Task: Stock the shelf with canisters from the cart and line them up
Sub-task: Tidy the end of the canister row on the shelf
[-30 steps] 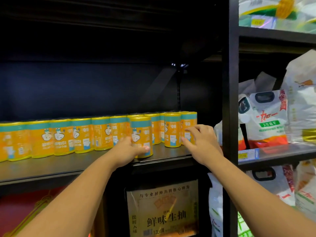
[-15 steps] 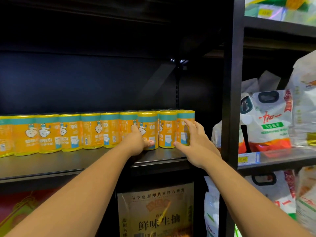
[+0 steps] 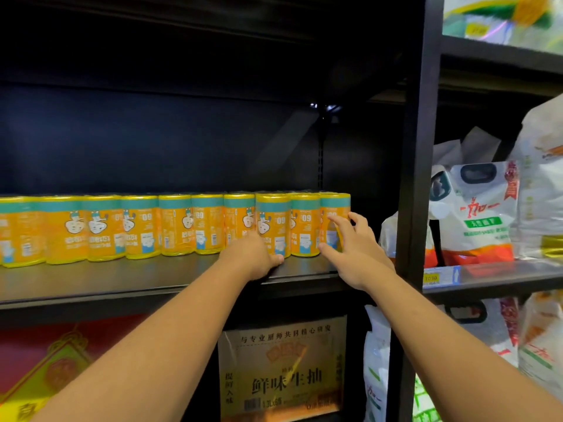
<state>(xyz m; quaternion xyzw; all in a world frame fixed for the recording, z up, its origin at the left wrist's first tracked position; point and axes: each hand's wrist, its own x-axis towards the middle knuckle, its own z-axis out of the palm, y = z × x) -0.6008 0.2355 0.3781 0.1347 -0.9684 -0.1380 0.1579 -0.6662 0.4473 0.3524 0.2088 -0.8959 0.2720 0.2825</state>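
While the cart is out of view, the work in hand is lining up rather than fetching: a long row of yellow cylindrical canisters [image 3: 182,228] with teal bands round their tops stands upright, side by side, along the black metal shelf [image 3: 122,278], set back from its front edge. Only near the right end is the line uneven, where one front canister [image 3: 272,226] stands slightly forward of its neighbours.

That one is held low by the left hand [image 3: 256,260], thumb curled across its foot; the fingers are hidden behind the hand. Apart from it, the right hand [image 3: 353,254] is spread with straight fingers, fingertips touching the end canister [image 3: 333,220] beside the black upright post [image 3: 417,178], thumb near the foot of the next one in. It holds nothing; it looks to be steadying or pressing.

Judging by this, the shelf is largely stocked and this end is being squared off. Next, the forward canister probably needs a gentle push straight back until its face matches the row, with the right hand bracing the end so nothing topples or skews. Whether more canisters wait on the cart cannot be told.

White handled bags [image 3: 475,214] fill the neighbouring bay, and a brown printed carton [image 3: 283,370] sits below.
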